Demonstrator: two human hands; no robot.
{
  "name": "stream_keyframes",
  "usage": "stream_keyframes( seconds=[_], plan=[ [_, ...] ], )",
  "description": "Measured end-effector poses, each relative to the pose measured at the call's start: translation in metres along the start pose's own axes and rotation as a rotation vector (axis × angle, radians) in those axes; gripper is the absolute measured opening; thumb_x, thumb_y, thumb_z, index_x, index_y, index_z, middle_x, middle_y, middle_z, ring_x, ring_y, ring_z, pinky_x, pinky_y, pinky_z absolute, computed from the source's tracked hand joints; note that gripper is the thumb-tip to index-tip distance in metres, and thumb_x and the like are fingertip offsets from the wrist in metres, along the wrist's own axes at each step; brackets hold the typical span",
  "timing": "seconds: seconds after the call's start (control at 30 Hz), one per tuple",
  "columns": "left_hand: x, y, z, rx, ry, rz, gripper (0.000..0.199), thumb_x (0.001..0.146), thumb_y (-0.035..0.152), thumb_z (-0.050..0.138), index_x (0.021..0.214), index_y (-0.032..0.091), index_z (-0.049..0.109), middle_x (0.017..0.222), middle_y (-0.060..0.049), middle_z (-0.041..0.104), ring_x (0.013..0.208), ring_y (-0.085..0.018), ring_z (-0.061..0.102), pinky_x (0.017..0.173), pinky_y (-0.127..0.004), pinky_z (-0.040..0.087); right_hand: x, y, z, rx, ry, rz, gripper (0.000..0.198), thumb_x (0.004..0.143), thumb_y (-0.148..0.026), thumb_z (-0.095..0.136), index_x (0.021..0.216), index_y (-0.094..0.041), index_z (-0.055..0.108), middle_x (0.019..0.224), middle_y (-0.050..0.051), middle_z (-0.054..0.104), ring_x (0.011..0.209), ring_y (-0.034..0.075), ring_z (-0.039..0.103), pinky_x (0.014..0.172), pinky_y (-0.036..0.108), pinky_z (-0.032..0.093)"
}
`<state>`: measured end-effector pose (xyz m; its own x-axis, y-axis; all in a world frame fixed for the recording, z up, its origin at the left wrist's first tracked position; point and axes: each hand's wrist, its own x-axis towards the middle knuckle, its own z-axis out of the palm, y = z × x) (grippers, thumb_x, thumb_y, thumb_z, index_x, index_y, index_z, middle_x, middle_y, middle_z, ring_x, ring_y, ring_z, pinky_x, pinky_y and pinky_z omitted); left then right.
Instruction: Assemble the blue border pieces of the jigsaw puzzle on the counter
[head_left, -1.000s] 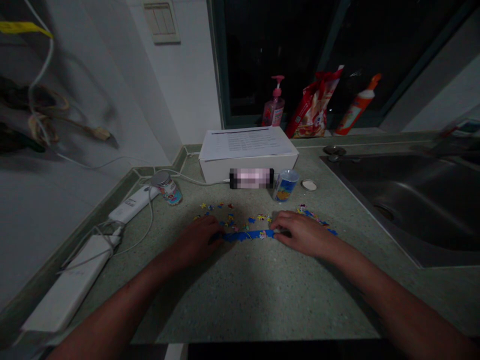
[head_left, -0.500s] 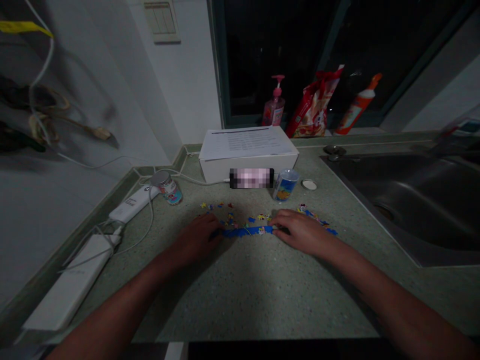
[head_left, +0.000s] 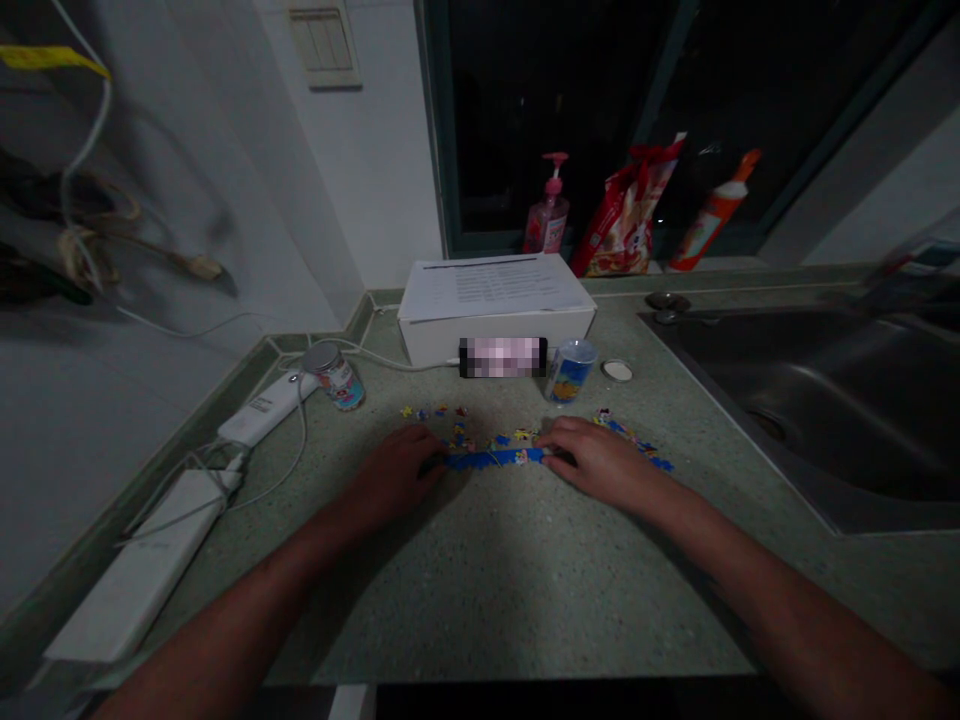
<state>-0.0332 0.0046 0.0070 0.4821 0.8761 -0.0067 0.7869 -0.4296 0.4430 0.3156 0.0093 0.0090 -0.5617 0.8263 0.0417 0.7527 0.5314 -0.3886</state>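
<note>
Both hands are pressing flat on the counter (head_left: 525,600), my left hand (head_left: 394,475) and right hand (head_left: 600,462) each pinching one end of the blue puzzle strip (head_left: 495,459) lying between them. I'm judging it light, thin and prone to buckling at the joints, so end holds suit it. Beyond my fingertips, loose pieces (head_left: 450,415) are lying scattered, probably cardboard; the dimness is blurring their print.
</note>
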Motion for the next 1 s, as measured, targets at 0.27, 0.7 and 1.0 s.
stream_keyframes(
  seconds=[0.27, 0.7, 1.0],
  plan=[
    [0.002, 0.000, 0.000, 0.016, 0.022, -0.015, 0.019, 0.099, 0.021, 0.063, 0.111, 0.028, 0.077, 0.117, -0.009, 0.075, 0.111, -0.031, 0.068, 0.103, -0.052, 0.055, 0.002, 0.002, 0.003, -0.017, 0.023, -0.015, 0.023, 0.106, -0.016, 0.066, 0.122, -0.024, 0.078, 0.113, 0.008, 0.076, 0.108, 0.025, 0.073, 0.096, 0.040, 0.057],
    [0.007, -0.006, 0.005, 0.018, 0.068, -0.027, 0.020, 0.098, 0.021, 0.063, 0.110, 0.026, 0.078, 0.115, -0.010, 0.075, 0.110, -0.032, 0.069, 0.103, -0.054, 0.056, 0.008, 0.005, 0.005, -0.057, 0.029, -0.003, 0.023, 0.107, -0.017, 0.063, 0.123, -0.021, 0.079, 0.112, 0.010, 0.076, 0.108, 0.026, 0.074, 0.096, 0.040, 0.057],
    [0.010, -0.010, 0.008, 0.053, 0.088, -0.039, 0.020, 0.101, 0.022, 0.062, 0.112, 0.026, 0.079, 0.114, -0.010, 0.073, 0.110, -0.031, 0.069, 0.104, -0.051, 0.056, 0.014, 0.004, 0.004, -0.056, 0.045, -0.002, 0.025, 0.107, -0.018, 0.062, 0.124, -0.022, 0.079, 0.112, 0.010, 0.077, 0.109, 0.026, 0.074, 0.096, 0.039, 0.056]
  ],
)
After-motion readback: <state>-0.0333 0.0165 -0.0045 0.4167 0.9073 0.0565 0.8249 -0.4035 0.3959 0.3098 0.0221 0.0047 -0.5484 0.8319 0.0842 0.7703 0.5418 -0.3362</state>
